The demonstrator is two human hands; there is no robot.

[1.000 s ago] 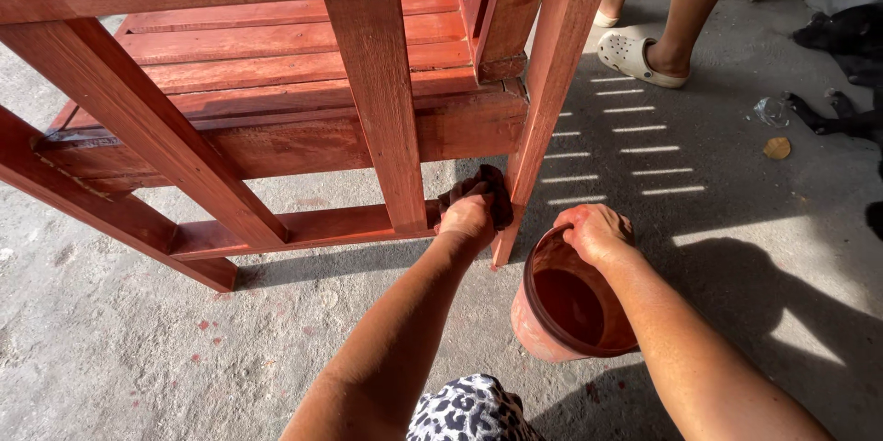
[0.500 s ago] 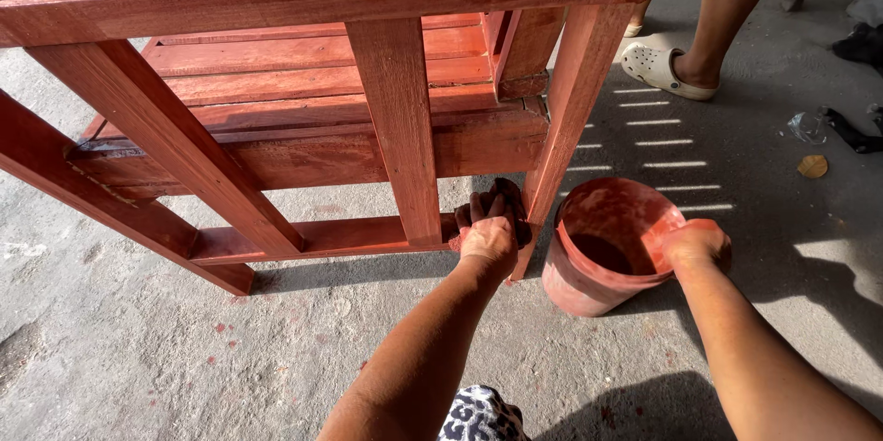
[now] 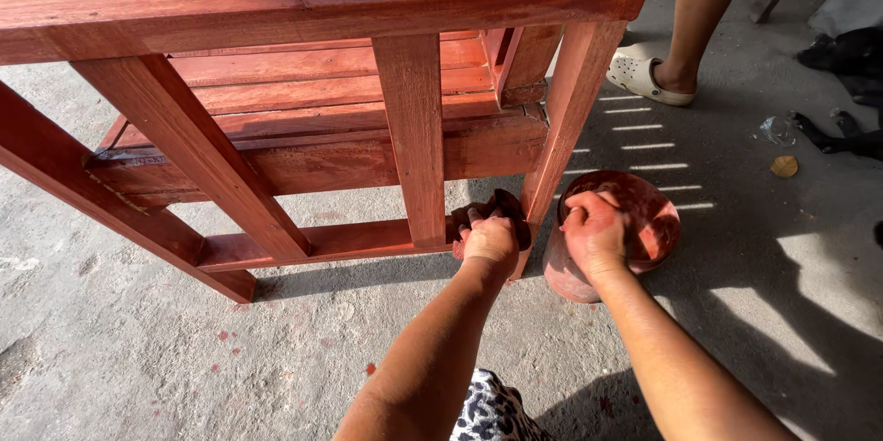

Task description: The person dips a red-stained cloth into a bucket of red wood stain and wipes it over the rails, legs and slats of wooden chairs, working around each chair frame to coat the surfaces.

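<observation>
Right hand [image 3: 593, 231] has shifted from the bucket's far rim to its near rim, fingers curled over the edge. Bucket [image 3: 614, 234] sits on concrete just right of the chair leg [image 3: 566, 124]. Left hand [image 3: 490, 240] clenches a dark rag [image 3: 495, 211] against the lower rail [image 3: 322, 240]. Best rubbed along the grain, stain kept thin, bucket steadied.

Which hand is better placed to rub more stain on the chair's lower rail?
Left. The left hand already holds the dark rag against the lower rail; the right hand grips the bucket.
</observation>
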